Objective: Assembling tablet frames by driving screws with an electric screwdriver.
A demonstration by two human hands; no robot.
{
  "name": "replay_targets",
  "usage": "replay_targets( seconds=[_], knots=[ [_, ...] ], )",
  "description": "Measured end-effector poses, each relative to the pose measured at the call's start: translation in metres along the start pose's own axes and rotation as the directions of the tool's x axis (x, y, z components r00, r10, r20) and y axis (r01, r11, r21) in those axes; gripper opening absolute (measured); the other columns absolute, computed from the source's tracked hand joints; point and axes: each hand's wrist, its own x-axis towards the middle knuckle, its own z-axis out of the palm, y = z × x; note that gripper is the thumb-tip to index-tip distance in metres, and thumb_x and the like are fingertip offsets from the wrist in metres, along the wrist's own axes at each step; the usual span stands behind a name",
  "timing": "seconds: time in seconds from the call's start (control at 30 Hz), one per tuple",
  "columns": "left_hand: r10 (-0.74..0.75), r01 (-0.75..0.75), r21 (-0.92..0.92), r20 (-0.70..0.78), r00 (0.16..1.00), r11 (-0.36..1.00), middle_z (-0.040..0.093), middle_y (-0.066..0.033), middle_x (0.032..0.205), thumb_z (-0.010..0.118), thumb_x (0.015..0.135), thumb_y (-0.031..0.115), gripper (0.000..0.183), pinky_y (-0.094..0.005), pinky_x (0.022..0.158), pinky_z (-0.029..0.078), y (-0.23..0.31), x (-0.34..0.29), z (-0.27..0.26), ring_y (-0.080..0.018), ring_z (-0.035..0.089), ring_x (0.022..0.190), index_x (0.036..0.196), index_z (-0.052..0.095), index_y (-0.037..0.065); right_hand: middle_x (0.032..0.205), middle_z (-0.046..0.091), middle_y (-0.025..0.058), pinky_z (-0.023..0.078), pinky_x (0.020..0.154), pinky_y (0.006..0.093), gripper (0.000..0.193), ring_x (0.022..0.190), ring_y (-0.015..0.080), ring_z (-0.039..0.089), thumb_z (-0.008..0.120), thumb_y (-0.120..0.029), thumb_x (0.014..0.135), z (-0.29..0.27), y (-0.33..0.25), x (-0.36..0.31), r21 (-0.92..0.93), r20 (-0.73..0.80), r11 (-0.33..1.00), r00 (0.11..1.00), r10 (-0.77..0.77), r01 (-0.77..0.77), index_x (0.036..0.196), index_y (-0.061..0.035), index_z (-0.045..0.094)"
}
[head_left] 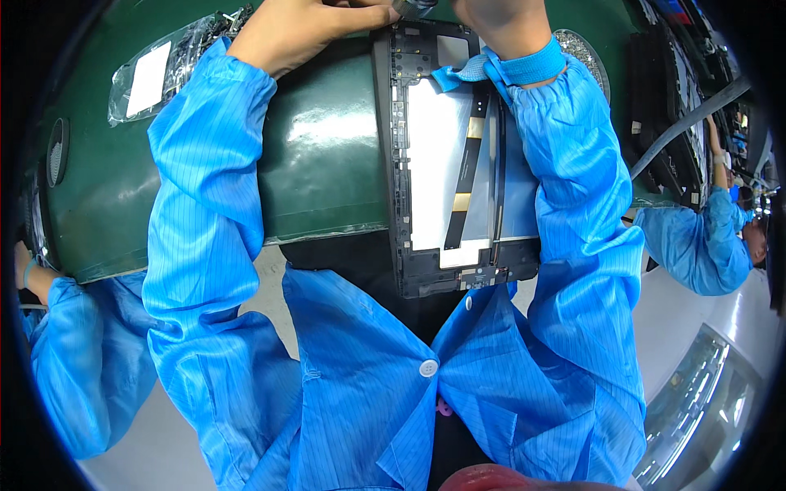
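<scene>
Blue smock foremost; left hand, right hand near black device frame, each grip indiscernible

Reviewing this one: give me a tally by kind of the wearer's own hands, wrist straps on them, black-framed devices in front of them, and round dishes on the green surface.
Hands (left hand, right hand): 2
Blue wrist strap: 1
Black-framed device: 1
Round dishes (left dish, right dish): 2
Total: 6

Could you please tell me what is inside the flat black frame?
Inside the black frame, a pale panel and a long black strip with golden sections can be seen. The right sleeve covers part of the frame's right side; what lies there cannot be seen.
</scene>
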Motion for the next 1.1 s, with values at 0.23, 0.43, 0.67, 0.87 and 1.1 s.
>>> replay_targets(
  seconds=[0.23, 0.43, 0.67, 0.87, 1.1],
  knots=[
    [0.026, -0.026, 0.037, -0.001, 1.0, 0.999, 0.07, -0.0084, 0.082, 0.074, 0.082, 0.004, 0.013, -0.0267, 0.07, 0.05, 0.002, 0.004, 0.004, -0.0135, 0.063, 0.075, 0.089, 0.074, -0.007, 0.083, 0.07, 0.0147, 0.043, 0.043, 0.0263, 0.025, 0.048, 0.0137, 0.054, 0.057, -0.018, 0.094, -0.004, -0.005, -0.002, 0.042, 0.018, 0.999, 1.0, -0.013, 0.013, 0.088, 0.0047, 0.066],
    [0.025, -0.024, 0.066, -0.023, 0.999, 0.998, 0.07, -0.0084, 0.082, 0.074, 0.082, 0.004, 0.013, -0.0266, 0.07, 0.05, 0.003, 0.002, 0.004, -0.0135, 0.063, 0.076, 0.089, 0.074, -0.007, 0.081, 0.07, 0.015, 0.044, 0.043, 0.0266, 0.024, 0.048, 0.0137, 0.054, 0.057, -0.016, 0.093, 0.0, -0.005, -0.001, 0.064, 0.012, 0.998, 1.0, -0.007, 0.006, 0.087, 0.005, 0.066],
    [0.044, -0.04, 0.115, -0.026, 0.999, 0.993, 0.07, -0.0086, 0.082, 0.074, 0.082, 0.005, 0.013, -0.0267, 0.071, 0.049, 0.006, 0.003, 0.004, -0.0138, 0.063, 0.076, 0.089, 0.074, -0.006, 0.081, 0.069, 0.0143, 0.043, 0.043, 0.0265, 0.024, 0.047, 0.0135, 0.054, 0.057, -0.016, 0.093, 0.002, -0.009, -0.002, 0.033, -0.018, 0.999, 1.0, -0.011, 0.011, 0.085, 0.0059, 0.066],
    [0.19, -0.215, 0.258, 0.121, 0.974, 0.942, 0.068, -0.0073, 0.095, 0.067, 0.09, 0.012, 0.02, -0.0285, 0.085, 0.048, -0.02, 0.009, -0.01, -0.0159, 0.062, 0.089, 0.097, 0.07, -0.006, 0.079, 0.069, 0.0131, 0.042, 0.044, 0.0251, 0.025, 0.047, 0.0125, 0.054, 0.056, -0.015, 0.094, -0.005, -0.001, -0.002, -0.069, 0.005, 0.997, 1.0, -0.029, 0.029, 0.087, 0.0074, 0.065],
    [0.172, -0.191, 0.315, 0.087, 0.981, 0.93, 0.068, -0.008, 0.094, 0.067, 0.088, 0.011, 0.02, -0.0292, 0.085, 0.048, -0.014, 0.008, -0.005, -0.0168, 0.061, 0.088, 0.095, 0.07, -0.008, 0.081, 0.07, 0.013, 0.042, 0.044, 0.0248, 0.021, 0.047, 0.012, 0.055, 0.058, -0.012, 0.092, -0.001, -0.005, -0.003, -0.037, -0.055, 0.999, 0.998, 0.01, -0.012, 0.09, 0.0072, 0.066]
  ],
)
